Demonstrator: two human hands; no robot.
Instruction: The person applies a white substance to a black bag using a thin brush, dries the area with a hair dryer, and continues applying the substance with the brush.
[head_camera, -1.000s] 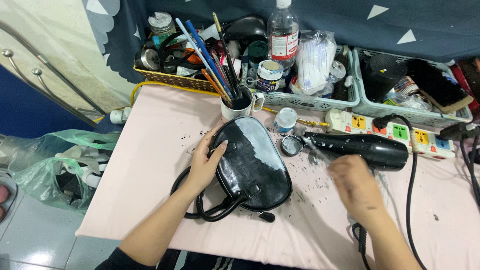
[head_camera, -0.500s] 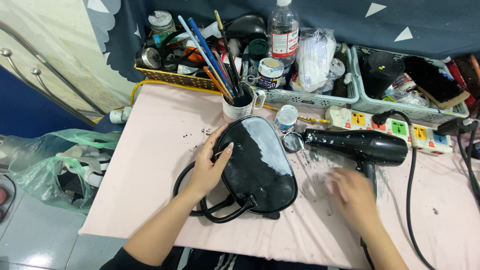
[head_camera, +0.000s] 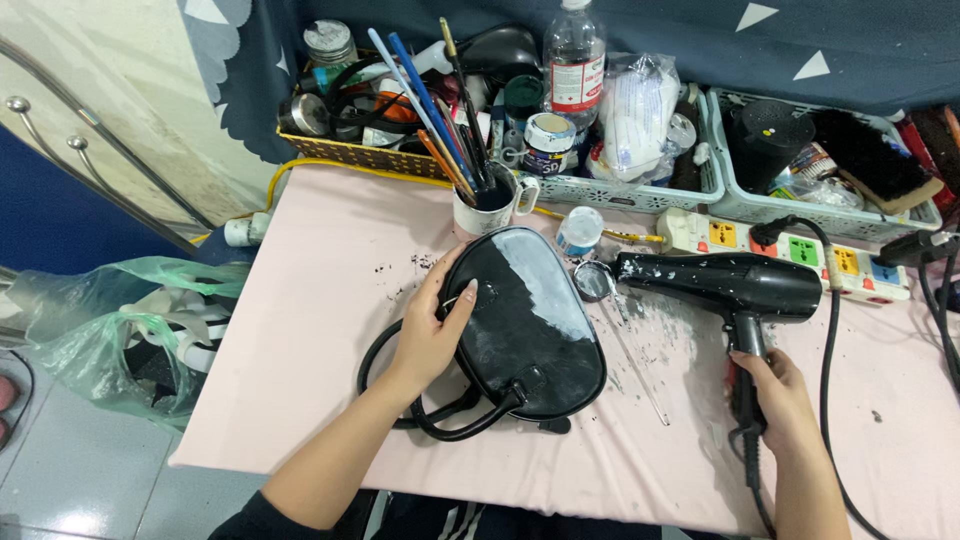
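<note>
Head view, looking down on a pink-covered table (head_camera: 320, 300). A glossy black handbag (head_camera: 525, 325) lies flat near the table's middle, its curved handles (head_camera: 440, 420) pointing toward the person and a pale grey-white patch spread over its upper right face. The left hand (head_camera: 432, 335) rests palm-down on the bag's left edge, fingers spread and pressed on the surface rather than closed around anything. To the right, a black hair dryer (head_camera: 730, 285) lies on the table with its nozzle pointing left toward the bag; the right hand (head_camera: 775, 395) is wrapped around the lower part of its handle, where the black cord (head_camera: 835, 400) leaves it. Just beyond the bag stands a white mug (head_camera: 490, 205) filled with brushes and pencils; between bag and dryer lie a small white-capped jar (head_camera: 578, 230) and a small round lid (head_camera: 592, 280). A white power strip (head_camera: 790, 245) runs along the right rear, in front of pale plastic baskets (head_camera: 720, 190) crowded with bottles and tools. Dark flecks dot the cloth near the bag.
</note>
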